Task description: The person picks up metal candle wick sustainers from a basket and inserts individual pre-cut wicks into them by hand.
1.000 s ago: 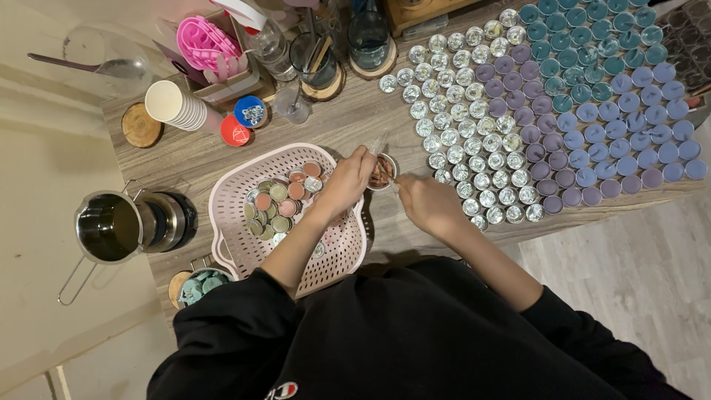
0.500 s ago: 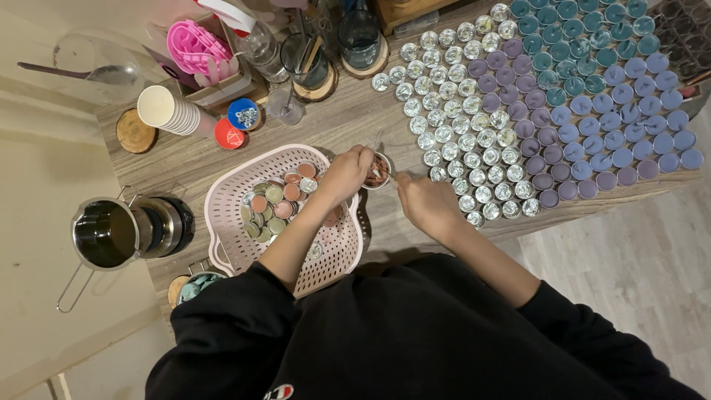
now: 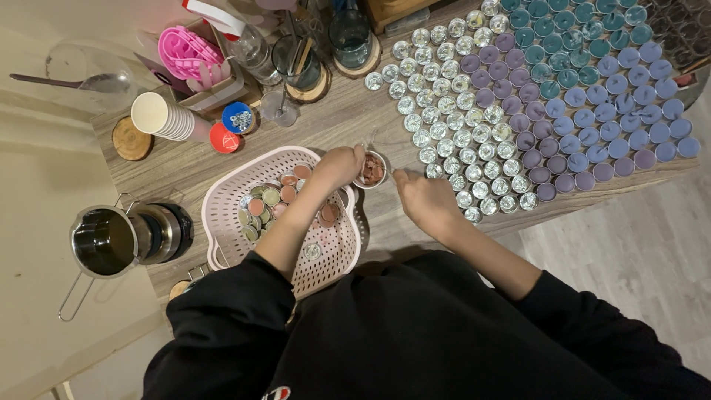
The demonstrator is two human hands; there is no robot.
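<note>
On the counter [image 3: 341, 122], beside the pink basket [image 3: 222, 200], the left hand [image 3: 339, 164] grasps a small metal cup [image 3: 370, 170] of brown pieces while the right hand [image 3: 418, 200], grip pinched at its rim, risks tipping it and spilling pieces.

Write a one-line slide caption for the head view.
Left hand holds a small cup beside a pink basket; right hand works near rows of tealight cups.
</note>
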